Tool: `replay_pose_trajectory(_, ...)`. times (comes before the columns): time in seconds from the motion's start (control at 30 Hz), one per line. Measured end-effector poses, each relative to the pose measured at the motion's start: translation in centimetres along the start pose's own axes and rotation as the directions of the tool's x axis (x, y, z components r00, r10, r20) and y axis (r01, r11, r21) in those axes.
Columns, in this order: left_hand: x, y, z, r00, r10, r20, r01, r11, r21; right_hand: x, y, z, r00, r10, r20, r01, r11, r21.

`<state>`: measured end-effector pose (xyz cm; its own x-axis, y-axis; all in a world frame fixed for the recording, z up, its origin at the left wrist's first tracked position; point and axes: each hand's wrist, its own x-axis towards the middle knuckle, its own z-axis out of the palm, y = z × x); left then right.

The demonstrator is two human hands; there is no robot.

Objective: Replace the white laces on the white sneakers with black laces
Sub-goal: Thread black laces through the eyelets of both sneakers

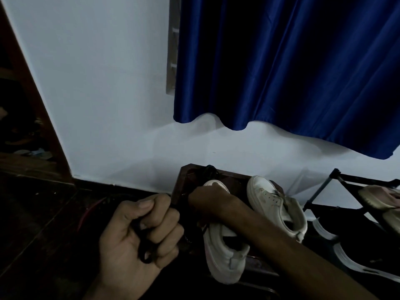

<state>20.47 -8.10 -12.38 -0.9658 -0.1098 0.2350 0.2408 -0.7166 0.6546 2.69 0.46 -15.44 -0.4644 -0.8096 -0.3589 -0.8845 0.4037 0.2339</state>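
Two white sneakers lie on a small dark wooden table (179, 187) against the wall. The near sneaker (223, 254) points its heel toward me; the far sneaker (275, 204) lies to its right. My left hand (140, 232) is curled round a bundled black lace (145, 250), left of the table. My right hand (207, 198) reaches over the near sneaker's toe end, fingers curled down on it; what they hold is hidden. A dark bundle (208, 171), perhaps more lace, lies at the table's back edge.
A metal shoe rack (337, 180) stands to the right with a pale shoe (381, 195) on top and dark white-soled shoes (355, 254) below. A blue curtain (292, 68) hangs above. A wooden door frame (36, 109) is at the left, dark floor below.
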Motion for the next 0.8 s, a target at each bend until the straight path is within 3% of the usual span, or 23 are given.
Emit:
replay_pose_trajectory(0.03,0.0,-0.3,-0.6,0.991,0.028,0.13,-0.019,0.998,-0.067,0.2,-0.1,-0.1,1.0,-0.003,-0.022,0.003,1.0,-0.016)
replay_pose_trajectory(0.1,-0.1,-0.2,-1.5,0.996,0.032,0.088,-0.028,0.999,-0.046,0.4,-0.3,-0.5,0.998,-0.012,-0.069,0.01,1.0,-0.03)
replay_pose_trajectory(0.2,0.4,-1.5,-1.9,0.99,-0.046,0.131,0.05,0.998,-0.026,0.3,1.7,-2.6,0.957,0.127,-0.26,-0.077,0.978,0.194)
replay_pose_trajectory(0.33,3.0,-4.0,-3.6,0.997,0.034,-0.071,-0.004,0.924,0.383,-0.5,5.3,-6.6,0.741,0.401,-0.539,-0.137,0.876,0.463)
replay_pose_trajectory(0.47,5.3,-7.9,-6.3,0.98,0.164,-0.11,-0.047,0.734,0.678,-1.6,8.0,-9.0,0.548,0.553,-0.628,-0.049,0.77,0.636)
replay_pose_trajectory(0.53,5.7,-9.8,-7.9,0.966,0.2,-0.161,-0.008,0.651,0.759,-2.0,8.8,-9.3,0.502,0.58,-0.642,-0.022,0.751,0.66)
replay_pose_trajectory(0.6,6.0,-10.8,-9.1,0.985,0.172,-0.019,-0.065,0.468,0.881,-2.4,9.1,-8.9,0.503,0.587,-0.634,-0.017,0.74,0.672)
replay_pose_trajectory(0.67,6.3,-11.0,-9.8,0.973,0.111,0.2,-0.217,0.171,0.961,-2.8,9.1,-8.0,0.537,0.592,-0.6,-0.024,0.722,0.691)
replay_pose_trajectory(0.73,6.6,-11.0,-9.8,0.939,0.122,0.321,-0.31,-0.103,0.945,-3.2,8.9,-6.7,0.589,0.579,-0.564,-0.027,0.712,0.702)
replay_pose_trajectory(0.8,6.4,-11.0,-9.8,0.911,0.187,0.369,-0.321,-0.242,0.916,-3.4,8.5,-5.2,0.64,0.553,-0.533,-0.009,0.699,0.715)
